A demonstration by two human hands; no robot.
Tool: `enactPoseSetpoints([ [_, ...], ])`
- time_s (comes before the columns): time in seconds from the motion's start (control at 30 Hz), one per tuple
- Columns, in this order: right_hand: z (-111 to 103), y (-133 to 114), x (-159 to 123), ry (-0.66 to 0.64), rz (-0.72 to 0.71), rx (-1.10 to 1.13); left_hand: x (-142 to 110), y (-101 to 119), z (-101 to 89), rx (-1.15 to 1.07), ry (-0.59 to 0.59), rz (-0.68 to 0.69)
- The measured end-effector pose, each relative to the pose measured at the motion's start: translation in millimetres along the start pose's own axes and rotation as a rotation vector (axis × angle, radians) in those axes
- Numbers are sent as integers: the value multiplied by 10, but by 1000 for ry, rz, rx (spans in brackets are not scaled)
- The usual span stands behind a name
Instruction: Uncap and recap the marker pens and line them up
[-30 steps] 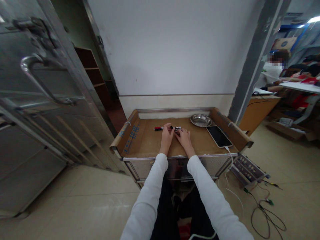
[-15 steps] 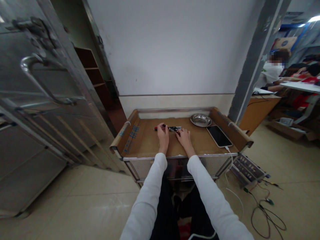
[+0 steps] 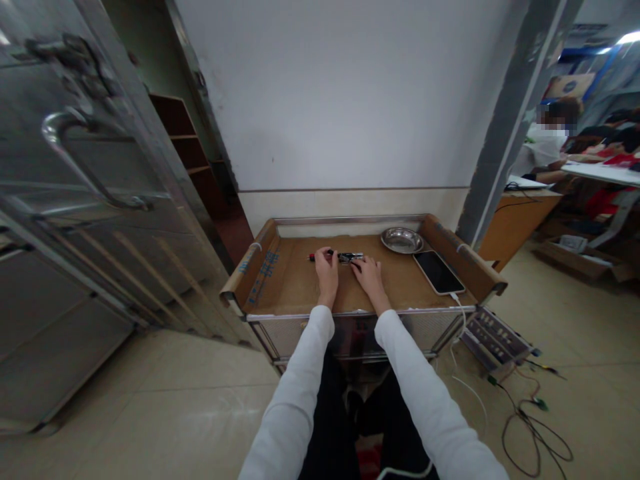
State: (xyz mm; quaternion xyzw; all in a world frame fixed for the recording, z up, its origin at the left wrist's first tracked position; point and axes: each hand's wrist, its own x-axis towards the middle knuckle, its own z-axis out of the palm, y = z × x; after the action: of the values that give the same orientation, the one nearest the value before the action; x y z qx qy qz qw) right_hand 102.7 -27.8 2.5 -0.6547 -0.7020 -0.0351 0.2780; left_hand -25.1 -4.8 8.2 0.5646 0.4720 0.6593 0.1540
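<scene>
On the cardboard-lined top of a cart, several slim pen-like sticks (image 3: 350, 257) lie side by side, dark with silvery and clear parts. My left hand (image 3: 327, 272) is at their left end, thumb and fingers closed around a black stick; a red tip (image 3: 312, 257) pokes out past its left side. To the right, my right hand (image 3: 368, 272) rests low over the cardboard, fingers bent and touching the near right end of the bundle. A small dark bit shows at its fingertips, too small to name.
A shiny metal bowl (image 3: 402, 241) stands at the back right. Before it lies a phone (image 3: 439, 272) with a white cable (image 3: 456, 298) over the front edge. Raised cardboard sides (image 3: 257, 263) flank the cart top. An electrical box (image 3: 497, 340) sits on the floor at right.
Both hands stay almost in place. The fingers of my right hand have shifted slightly to the left; the sticks look nearly the same.
</scene>
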Motion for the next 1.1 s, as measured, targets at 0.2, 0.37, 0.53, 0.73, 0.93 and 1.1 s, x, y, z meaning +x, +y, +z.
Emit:
enactPoseSetpoints([
  [0.2, 1, -20, -3, -22, -83, -25, -1, 8, -21, 5, 37, -9],
  [0.37, 22, -28, 1, -20, -75, -32, 13, -95, 9, 7, -5, -28],
  [0.53, 2, -39, 3, -11, 10, -3, 18, -210, 41, 45, -185, -83],
  [0.73, -47, -55, 0, 27, 57, 12, 12, -248, 54, 33, -273, -68],
  [0.93, -15, -28, 17, 24, 76, 10, -10, -251, 69, 260, -356, 49],
  [1.1, 36, 0, 28, 51, 94, 26, -44, -169, 71, 414, -377, 177],
])
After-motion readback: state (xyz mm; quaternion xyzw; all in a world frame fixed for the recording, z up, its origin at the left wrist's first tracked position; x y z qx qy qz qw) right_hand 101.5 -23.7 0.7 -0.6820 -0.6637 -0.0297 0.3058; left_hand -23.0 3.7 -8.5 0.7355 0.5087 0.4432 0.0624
